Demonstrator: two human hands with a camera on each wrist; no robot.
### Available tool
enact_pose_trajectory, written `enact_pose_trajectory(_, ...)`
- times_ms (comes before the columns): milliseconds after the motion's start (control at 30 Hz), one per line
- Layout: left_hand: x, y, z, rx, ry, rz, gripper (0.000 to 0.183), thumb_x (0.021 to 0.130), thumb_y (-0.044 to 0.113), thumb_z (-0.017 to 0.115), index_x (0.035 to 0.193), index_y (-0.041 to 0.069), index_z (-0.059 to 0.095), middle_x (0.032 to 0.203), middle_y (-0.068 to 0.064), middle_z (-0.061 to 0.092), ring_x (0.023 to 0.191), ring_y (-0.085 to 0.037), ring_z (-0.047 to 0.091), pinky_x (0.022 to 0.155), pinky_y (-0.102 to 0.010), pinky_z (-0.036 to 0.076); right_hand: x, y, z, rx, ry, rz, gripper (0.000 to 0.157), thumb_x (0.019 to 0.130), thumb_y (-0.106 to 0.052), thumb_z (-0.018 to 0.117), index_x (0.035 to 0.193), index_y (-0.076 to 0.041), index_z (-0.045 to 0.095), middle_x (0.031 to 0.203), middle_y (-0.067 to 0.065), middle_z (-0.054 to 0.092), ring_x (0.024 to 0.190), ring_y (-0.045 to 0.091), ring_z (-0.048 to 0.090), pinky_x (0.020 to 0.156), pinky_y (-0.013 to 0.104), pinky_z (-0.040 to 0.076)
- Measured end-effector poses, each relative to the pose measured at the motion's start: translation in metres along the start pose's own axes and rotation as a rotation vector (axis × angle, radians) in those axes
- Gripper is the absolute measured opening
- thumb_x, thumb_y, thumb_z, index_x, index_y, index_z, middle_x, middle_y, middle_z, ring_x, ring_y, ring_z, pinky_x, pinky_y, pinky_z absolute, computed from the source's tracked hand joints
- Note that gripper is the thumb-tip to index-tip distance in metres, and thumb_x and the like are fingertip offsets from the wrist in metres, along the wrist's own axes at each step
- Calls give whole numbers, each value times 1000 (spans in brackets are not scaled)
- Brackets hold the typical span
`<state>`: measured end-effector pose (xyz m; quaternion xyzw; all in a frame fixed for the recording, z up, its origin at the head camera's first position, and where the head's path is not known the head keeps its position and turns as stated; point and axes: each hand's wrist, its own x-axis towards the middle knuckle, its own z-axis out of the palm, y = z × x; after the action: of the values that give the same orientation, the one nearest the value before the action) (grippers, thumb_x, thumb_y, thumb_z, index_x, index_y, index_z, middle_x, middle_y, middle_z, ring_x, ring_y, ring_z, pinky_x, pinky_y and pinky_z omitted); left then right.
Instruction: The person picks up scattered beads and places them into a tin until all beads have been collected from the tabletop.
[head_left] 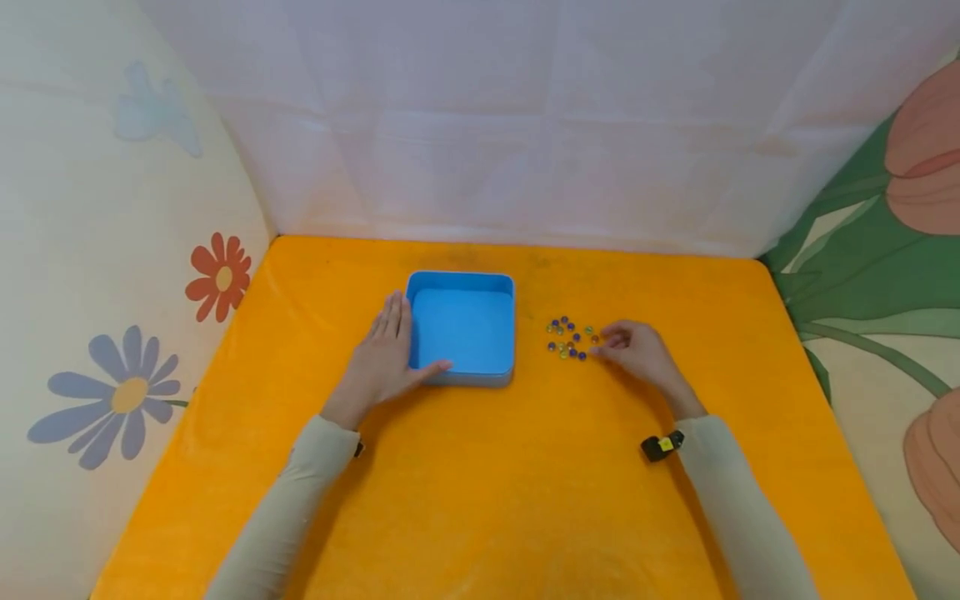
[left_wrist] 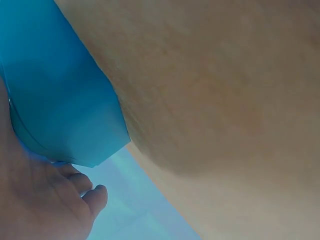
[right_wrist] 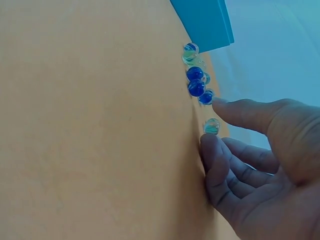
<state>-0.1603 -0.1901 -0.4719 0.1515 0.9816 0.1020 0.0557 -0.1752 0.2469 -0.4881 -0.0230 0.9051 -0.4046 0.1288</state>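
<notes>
A square blue box (head_left: 463,329), open at the top, stands on the table with its inside bare. Along its left wall lies my left hand (head_left: 378,358), fingers straight, the thumb stretched over the near rim. Right of the box, glass marbles (head_left: 576,337) are spread in a loose group, some dark blue, others clear green or amber. My right hand (head_left: 639,350) is at the group's right edge, thumb and index finger apart. In the right wrist view a greenish marble (right_wrist: 212,126) appears just beyond the index fingertip, and a blue marble (right_wrist: 206,97) by the thumb tip.
An orange cloth (head_left: 480,475) covers the table. Behind it hangs a white sheet (head_left: 480,150). Flower-printed panels (head_left: 127,396) stand at both sides.
</notes>
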Motion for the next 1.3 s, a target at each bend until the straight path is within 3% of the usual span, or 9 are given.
enact_pose_trajectory(400, 0, 0, 3, 28, 17, 3, 128, 89, 82, 57, 166, -6, 4, 177, -25, 2, 165, -42, 10, 133, -54, 18, 7, -2, 2, -22, -3, 2, 43, 97, -31, 78, 125, 1, 69, 106, 17, 74, 88, 22, 68, 77, 29, 56)
enact_pose_trajectory(1300, -2, 1, 2, 41, 4, -12, 128, 89, 84, 53, 166, -4, 4, 177, -24, 5, 165, -41, 11, 134, -53, 18, 11, -8, 5, -93, -1, 26, 25, 101, -22, 71, 113, 0, 74, 103, 18, 74, 85, 24, 66, 73, 30, 53)
